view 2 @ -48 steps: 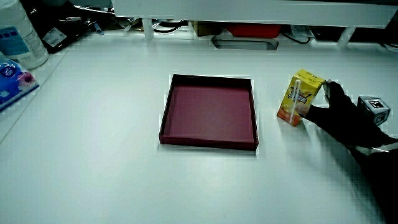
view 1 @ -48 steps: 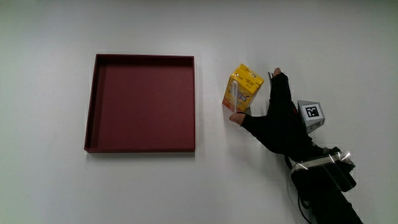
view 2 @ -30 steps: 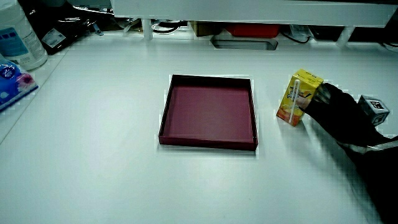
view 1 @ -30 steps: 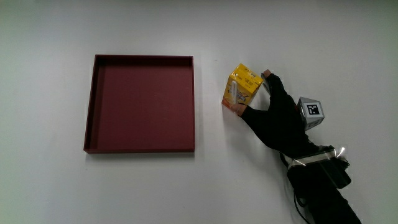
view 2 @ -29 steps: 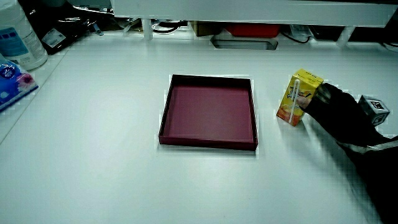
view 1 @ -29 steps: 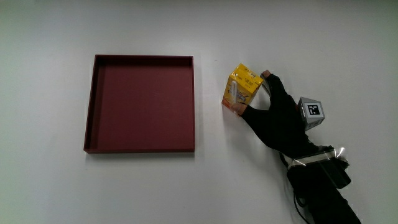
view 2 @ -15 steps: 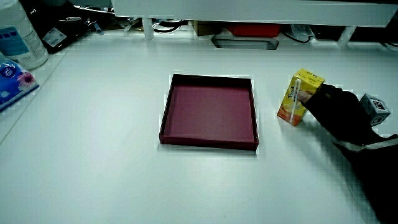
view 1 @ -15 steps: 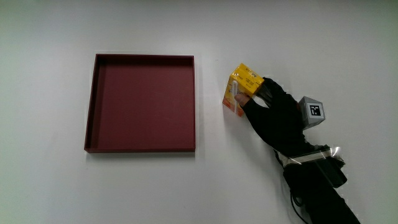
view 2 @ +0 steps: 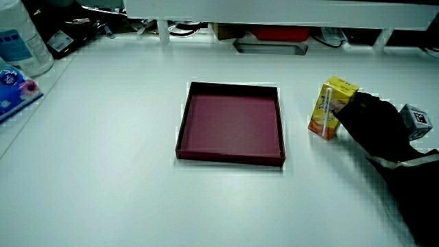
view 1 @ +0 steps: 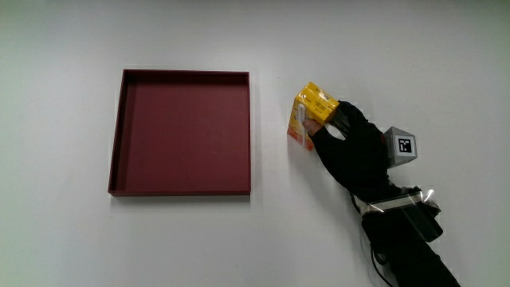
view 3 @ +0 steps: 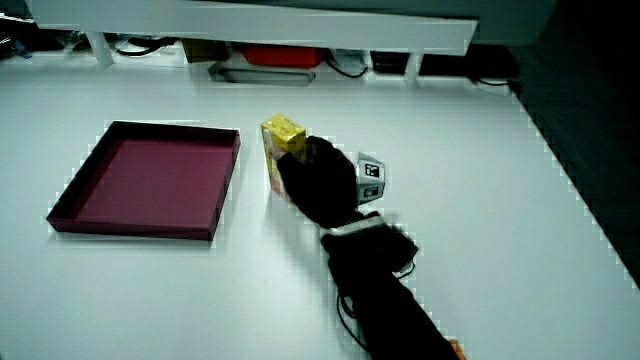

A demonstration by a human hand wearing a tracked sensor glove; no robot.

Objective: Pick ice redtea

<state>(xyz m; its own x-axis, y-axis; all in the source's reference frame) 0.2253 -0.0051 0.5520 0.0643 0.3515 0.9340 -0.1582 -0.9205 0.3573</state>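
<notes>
Ice redtea carton [view 2: 328,108], straw in a side view

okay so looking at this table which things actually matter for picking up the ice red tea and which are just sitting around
Part of the job:
- the yellow ice red tea carton, standing on the table beside the tray
- the hand, its fingers wrapped around the carton

Just lying about:
- the dark red tray, with nothing in it
- the white bottle and the blue packet at the table's edge, seen in a side view
</notes>
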